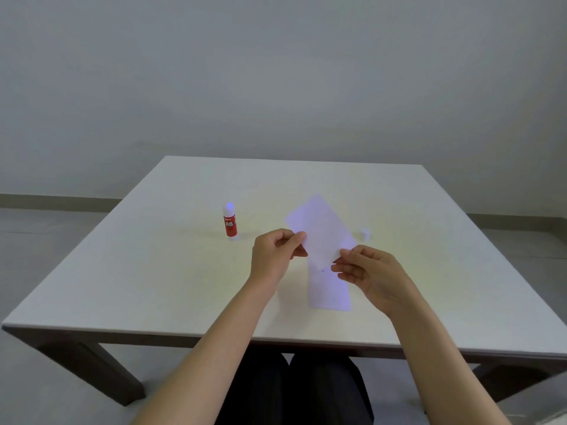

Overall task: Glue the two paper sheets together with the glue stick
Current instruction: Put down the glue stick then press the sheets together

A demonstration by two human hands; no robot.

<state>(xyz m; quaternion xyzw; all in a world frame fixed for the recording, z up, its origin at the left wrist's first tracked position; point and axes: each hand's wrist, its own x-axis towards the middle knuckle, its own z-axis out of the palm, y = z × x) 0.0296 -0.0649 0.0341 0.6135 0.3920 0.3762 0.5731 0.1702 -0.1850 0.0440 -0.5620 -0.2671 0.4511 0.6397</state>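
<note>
Both hands, left hand [273,256] and right hand [368,271], pinch the upper sheet [322,231] at centre frame. Square it over the lower sheet [328,289] on the surface (glue stick [229,220] stands uncapped, left of centre), then lower evenly.

One white sheet [320,230] tilted above another [328,289]; uncapped glue stick [229,221] upright.

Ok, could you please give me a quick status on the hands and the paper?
Left hand and right hand pinch upper sheet, raised. Lower sheet flat on table. Glue stick upright, left. Nothing in the way.
</note>
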